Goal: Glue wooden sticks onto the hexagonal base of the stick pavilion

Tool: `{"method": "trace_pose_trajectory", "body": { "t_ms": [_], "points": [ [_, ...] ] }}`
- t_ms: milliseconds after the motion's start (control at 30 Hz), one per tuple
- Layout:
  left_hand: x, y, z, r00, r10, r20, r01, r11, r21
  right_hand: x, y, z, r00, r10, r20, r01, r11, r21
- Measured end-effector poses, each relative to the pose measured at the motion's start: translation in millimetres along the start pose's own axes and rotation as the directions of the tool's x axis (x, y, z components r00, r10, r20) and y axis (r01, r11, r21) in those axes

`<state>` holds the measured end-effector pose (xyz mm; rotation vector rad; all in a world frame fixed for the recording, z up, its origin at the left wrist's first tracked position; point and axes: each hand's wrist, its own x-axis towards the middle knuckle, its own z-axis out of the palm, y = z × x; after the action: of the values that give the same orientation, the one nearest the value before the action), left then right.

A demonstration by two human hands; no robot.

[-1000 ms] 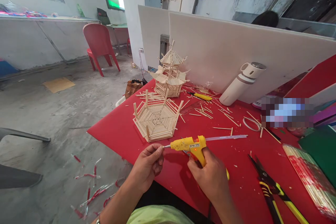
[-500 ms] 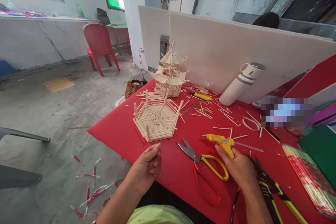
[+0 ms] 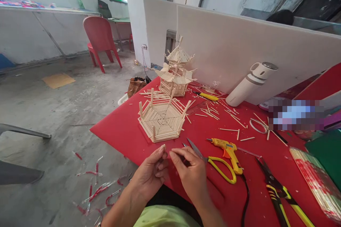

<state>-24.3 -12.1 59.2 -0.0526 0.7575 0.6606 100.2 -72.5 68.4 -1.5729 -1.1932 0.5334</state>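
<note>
In front of me my left hand (image 3: 150,170) is closed in a pinch, a tiny pale tip showing between thumb and forefinger, too small to name. Close beside it, my right hand (image 3: 193,172) has its thumb and fingertips pressed together; whatever is between them is hidden. Just beyond both hands sits a hexagonal wooden-stick platform (image 3: 162,122) with short upright posts. Scissors (image 3: 222,168) with a yellow handle are partly covered by my right hand. A yellow glue gun (image 3: 227,150) lies on its side to the right, its black cord running toward me.
A stick-built pagoda (image 3: 177,74) stands behind the platform on the red table (image 3: 119,131). Loose sticks, a yellow utility knife (image 3: 209,96), a white bottle (image 3: 249,85), pruning shears (image 3: 277,191) and a packet of sticks (image 3: 314,181) lie or stand around. White boards (image 3: 226,46) rise behind.
My right hand has let go of the glue gun and moved left to meet my left hand. The glue gun now lies on the table. My left hand keeps its pinch.
</note>
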Motion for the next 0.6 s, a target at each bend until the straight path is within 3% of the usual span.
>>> {"method": "trace_pose_trajectory", "body": {
  "t_ms": [100,233,367,467,600],
  "points": [
    [0.4,-1.0,-3.3,1.000,-0.027,0.002,0.027,1.000,-0.016,2.1,1.5,17.4,1.000,0.017,-0.019,-0.017,1.000,0.026],
    [1.6,-0.2,-6.7,0.999,-0.016,0.042,0.018,0.999,-0.043,5.2,6.5,21.7,1.000,-0.031,-0.001,0.031,1.000,0.000],
    [3.1,0.7,-5.6,0.996,0.040,0.074,-0.037,0.998,-0.041,4.4,9.0,25.2,0.985,-0.167,-0.041,0.164,0.984,-0.068],
    [4.5,-1.6,-4.2,0.996,0.065,0.057,-0.063,0.997,-0.041,3.6,9.0,26.9,0.950,-0.301,-0.086,0.286,0.946,-0.155],
    [6.3,-6.2,-3.0,0.994,0.103,0.022,-0.102,0.994,-0.039,5.8,8.5,26.7,0.916,-0.397,-0.061,0.376,0.901,-0.215]
  ]
}}
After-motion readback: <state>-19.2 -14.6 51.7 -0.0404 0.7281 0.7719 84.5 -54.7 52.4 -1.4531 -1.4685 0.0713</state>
